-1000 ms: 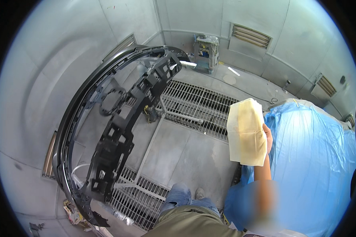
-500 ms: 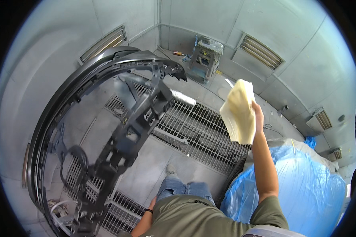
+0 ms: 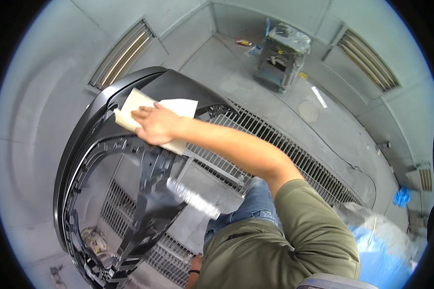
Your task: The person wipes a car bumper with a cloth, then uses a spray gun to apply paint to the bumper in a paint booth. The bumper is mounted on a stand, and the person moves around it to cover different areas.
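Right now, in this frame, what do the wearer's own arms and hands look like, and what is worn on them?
The right hand is ungloved, with a bare wrist and forearm below a short olive-green sleeve. The left hand, only partly visible, also looks ungloved, with a thin dark band at its wrist.

Right hand (image 3: 159, 126) and cloth (image 3: 134, 102) block the bumper (image 3: 176, 86) up top, forearm (image 3: 231, 144) barring the way behind! Foil tube (image 3: 195, 198) juts out below, crowding the gap before the jeans (image 3: 258, 204). Beyond the forearm, there's room above the grate (image 3: 323, 183), across to the stand (image 3: 287, 53).
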Demonstrator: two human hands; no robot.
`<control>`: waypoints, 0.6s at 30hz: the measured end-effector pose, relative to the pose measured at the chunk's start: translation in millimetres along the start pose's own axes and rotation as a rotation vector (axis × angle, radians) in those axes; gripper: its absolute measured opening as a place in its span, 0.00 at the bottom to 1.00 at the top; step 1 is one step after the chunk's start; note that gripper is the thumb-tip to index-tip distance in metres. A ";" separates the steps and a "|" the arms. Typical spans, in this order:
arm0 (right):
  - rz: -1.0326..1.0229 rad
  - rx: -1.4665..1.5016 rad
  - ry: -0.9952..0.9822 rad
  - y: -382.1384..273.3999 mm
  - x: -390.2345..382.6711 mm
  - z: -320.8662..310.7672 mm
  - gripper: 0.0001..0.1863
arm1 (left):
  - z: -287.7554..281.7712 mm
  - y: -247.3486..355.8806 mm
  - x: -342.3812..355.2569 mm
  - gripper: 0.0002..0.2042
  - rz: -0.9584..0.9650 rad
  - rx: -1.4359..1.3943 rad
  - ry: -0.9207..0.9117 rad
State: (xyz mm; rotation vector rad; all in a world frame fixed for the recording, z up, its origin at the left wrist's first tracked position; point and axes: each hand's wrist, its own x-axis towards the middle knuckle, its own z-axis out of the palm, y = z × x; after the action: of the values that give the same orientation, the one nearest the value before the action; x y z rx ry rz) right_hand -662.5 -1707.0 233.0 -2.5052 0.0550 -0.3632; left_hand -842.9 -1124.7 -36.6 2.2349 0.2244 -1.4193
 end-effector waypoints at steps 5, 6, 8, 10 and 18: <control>-0.023 0.178 -0.094 65.8 -13.7 -2.4 0.33 | 99.9 10.9 -53.2 0.23 0.031 0.219 0.020; 0.001 0.205 -0.109 82.7 -18.5 -2.9 0.33 | 115.9 14.6 -61.9 0.23 0.017 0.222 0.018; 0.046 0.237 -0.127 120.7 -32.6 -0.2 0.34 | 144.0 22.3 -79.8 0.22 -0.006 0.215 0.018; 0.208 0.306 -0.074 165.8 -49.7 6.0 0.36 | 168.8 31.9 -93.4 0.22 -0.015 0.200 0.022; 0.632 0.561 -0.035 262.7 -63.5 16.3 0.39 | 248.0 16.9 -81.4 0.21 0.085 0.143 0.061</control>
State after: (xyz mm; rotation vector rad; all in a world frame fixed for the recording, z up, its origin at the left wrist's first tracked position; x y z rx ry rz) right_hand -707.9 -1905.3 54.3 -1.8167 0.6235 -0.0529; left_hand -1073.2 -1248.4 -45.2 2.3755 0.0481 -1.3619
